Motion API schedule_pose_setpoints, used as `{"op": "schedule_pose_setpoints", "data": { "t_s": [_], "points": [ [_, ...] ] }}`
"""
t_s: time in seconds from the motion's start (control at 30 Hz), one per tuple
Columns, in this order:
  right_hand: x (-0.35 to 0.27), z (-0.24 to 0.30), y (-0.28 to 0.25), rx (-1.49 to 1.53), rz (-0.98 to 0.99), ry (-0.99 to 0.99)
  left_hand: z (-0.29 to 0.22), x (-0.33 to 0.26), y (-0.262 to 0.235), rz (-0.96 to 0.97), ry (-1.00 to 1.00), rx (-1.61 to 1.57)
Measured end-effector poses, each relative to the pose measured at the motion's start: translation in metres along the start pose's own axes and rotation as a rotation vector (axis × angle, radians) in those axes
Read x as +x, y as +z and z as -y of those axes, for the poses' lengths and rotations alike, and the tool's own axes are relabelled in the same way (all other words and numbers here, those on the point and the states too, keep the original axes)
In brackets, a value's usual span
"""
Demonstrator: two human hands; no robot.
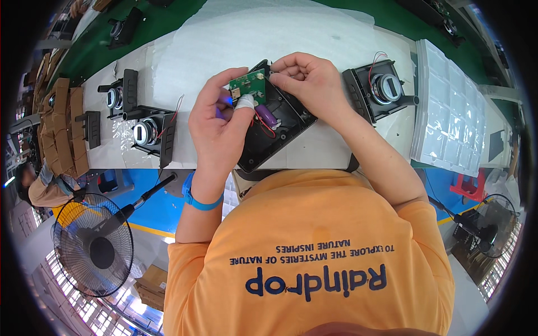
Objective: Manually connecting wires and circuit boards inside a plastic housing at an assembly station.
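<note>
My left hand (216, 126) grips a green circuit board (249, 83) between thumb and fingers; the thumb has a white wrap, and a blue light glows beside the board. Under the board lies a tilted black plastic housing (291, 147), its inside facing up. A purple cylindrical battery (267, 115) sits in the housing, with thin red wires (263, 130) looping next to it. My right hand (316, 84) is closed at the housing's far right rim, thumb and forefinger pinched together. Whatever is between those fingertips is too small to tell.
Black speaker housings with round drivers stand on the table at left (147, 131) and right (385, 88). Clear plastic trays (448, 112) are stacked at the right end. Cardboard (61, 129) lies at far left. Two fans, left (101, 252) and right (487, 224), stand by the table.
</note>
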State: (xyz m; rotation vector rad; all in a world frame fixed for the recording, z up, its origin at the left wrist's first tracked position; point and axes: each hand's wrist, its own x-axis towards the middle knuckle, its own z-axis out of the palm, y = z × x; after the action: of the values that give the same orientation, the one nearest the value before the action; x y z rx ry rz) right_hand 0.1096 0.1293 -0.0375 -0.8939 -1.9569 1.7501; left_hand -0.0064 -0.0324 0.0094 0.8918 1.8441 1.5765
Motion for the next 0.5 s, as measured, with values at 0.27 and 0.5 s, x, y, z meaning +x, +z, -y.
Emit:
{"op": "schedule_pose_setpoints", "data": {
  "t_s": [0.27, 0.5],
  "points": [
    [-0.001, 0.007, 0.001, -0.057, -0.002, -0.013, 0.011, 0.005, 0.003, -0.105, 0.185, 0.077],
    [-0.024, 0.015, -0.01, 0.12, -0.034, -0.066, 0.007, 0.006, 0.008, -0.016, 0.129, 0.135]
  ]
}}
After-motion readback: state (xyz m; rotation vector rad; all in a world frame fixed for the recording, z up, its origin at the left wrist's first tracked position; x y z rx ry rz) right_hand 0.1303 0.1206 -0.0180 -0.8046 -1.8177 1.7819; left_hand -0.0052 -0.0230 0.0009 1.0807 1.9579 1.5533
